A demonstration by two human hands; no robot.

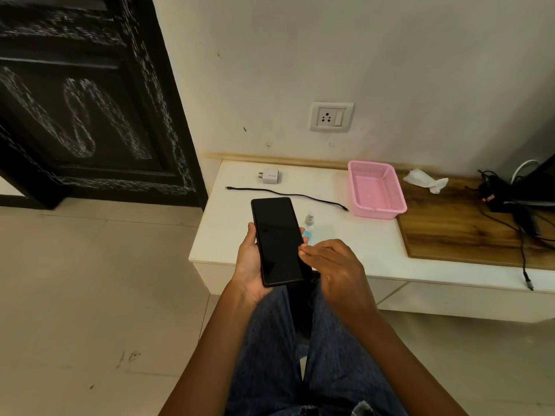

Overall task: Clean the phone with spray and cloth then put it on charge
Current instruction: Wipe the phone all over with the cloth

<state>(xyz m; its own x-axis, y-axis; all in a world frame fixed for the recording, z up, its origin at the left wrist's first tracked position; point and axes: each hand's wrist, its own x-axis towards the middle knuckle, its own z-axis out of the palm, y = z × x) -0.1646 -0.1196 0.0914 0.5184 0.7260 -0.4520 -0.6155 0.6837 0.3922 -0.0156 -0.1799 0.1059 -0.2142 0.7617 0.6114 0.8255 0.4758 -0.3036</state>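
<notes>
A black phone (277, 240) with a dark screen lies face up in my left hand (247, 265), which grips its lower half from below. My right hand (332, 265) hovers at the phone's right edge, fingers extended together, fingertips touching the edge. Just behind the hands a small spray bottle (309, 225) with a pale cap and blue body stands on the white table (300, 187). A white cloth (425, 180) lies crumpled on the wooden board at the back right. A white charger plug (269, 176) and a black cable (288, 196) lie on the table. A wall socket (331, 117) is above.
A pink plastic basket (375, 190) stands on the table beside a wooden board (456, 226). Black cables and a dark device (510, 199) crowd the far right. A dark carved door (81, 100) is at the left, tiled floor below.
</notes>
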